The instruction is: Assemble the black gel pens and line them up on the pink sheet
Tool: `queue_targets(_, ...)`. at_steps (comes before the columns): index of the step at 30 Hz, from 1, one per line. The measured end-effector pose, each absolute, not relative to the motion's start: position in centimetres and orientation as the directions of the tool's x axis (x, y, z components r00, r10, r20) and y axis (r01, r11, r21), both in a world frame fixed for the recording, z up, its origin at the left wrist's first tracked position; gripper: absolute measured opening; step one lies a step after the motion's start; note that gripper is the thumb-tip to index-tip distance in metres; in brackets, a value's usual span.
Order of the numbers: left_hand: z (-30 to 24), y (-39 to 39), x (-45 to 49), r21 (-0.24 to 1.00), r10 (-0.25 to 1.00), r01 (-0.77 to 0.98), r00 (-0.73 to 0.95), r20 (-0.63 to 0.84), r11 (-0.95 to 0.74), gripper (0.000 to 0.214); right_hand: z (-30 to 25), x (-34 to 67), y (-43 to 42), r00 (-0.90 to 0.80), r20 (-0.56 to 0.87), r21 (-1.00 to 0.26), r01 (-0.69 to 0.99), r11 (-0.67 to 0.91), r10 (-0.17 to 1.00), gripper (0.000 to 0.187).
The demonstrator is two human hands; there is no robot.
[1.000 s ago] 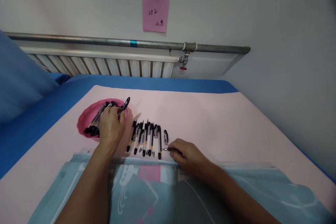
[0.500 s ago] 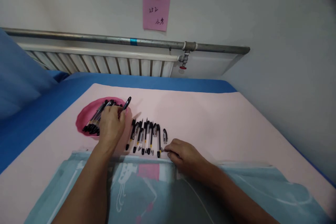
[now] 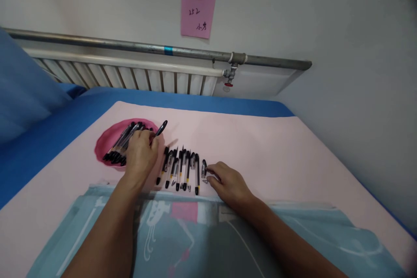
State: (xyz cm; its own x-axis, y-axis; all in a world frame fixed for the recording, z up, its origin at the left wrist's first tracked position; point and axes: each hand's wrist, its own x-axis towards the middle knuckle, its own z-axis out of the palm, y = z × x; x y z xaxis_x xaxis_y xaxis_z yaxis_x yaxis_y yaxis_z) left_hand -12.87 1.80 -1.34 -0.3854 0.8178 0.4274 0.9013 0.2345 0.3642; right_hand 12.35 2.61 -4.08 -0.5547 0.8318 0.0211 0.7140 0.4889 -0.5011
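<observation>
Left of centre, the left hand is closed around a black pen, just beside the pink dish of pens. At centre the right hand lies half curled, fingertips at a short pen piece ending the row of pens; a grip cannot be told

Bare left hand and right hand, forearms unsleeved throughout.
</observation>
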Motion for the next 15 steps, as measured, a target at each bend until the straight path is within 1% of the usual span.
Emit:
queue_targets(9,-1.32,1.78,-12.53,0.353,0.832,0.910,-0.363,0.420,0.218,0.029,-4.37,12.36,2.67,-0.592,0.018,-0.474,0.704,0.528,0.806,0.029)
queue_targets(15,-1.40,1.79,-12.63,0.363,0.834,0.904,-0.373,0.407,0.227,0.029,-4.21,12.44,2.72,-0.574,0.012,-0.497,0.707,0.503,0.819,0.026)
